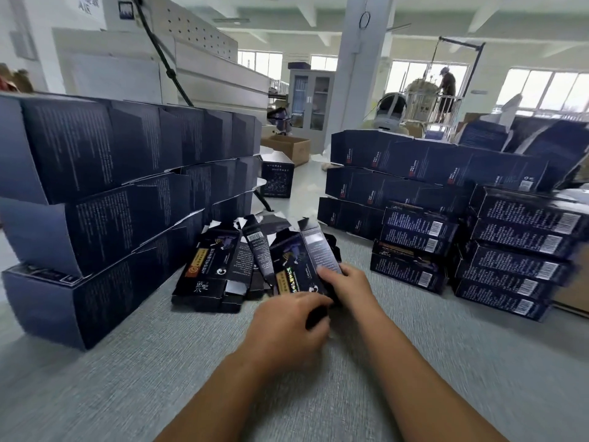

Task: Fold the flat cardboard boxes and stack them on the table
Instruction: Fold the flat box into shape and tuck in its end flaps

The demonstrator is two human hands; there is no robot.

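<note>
A loose pile of flat dark printed cardboard boxes (220,266) lies on the grey table (127,378) ahead of me. One flat box (299,263) sits tilted at the pile's right side. My right hand (344,282) grips its near right edge, fingers curled over the card. My left hand (287,327) holds the same box's near end, fingers bent around a dark flap; motion blur hides the exact grip. Folded dark blue boxes stand stacked three high on the left (105,193) and in rows on the right (446,193).
Shorter stacks of folded boxes with barcodes (516,250) fill the right side of the table. A single upright box (277,177) stands at the back between the stacks. Behind are a pillar, a cabinet, an open carton and a person at a machine.
</note>
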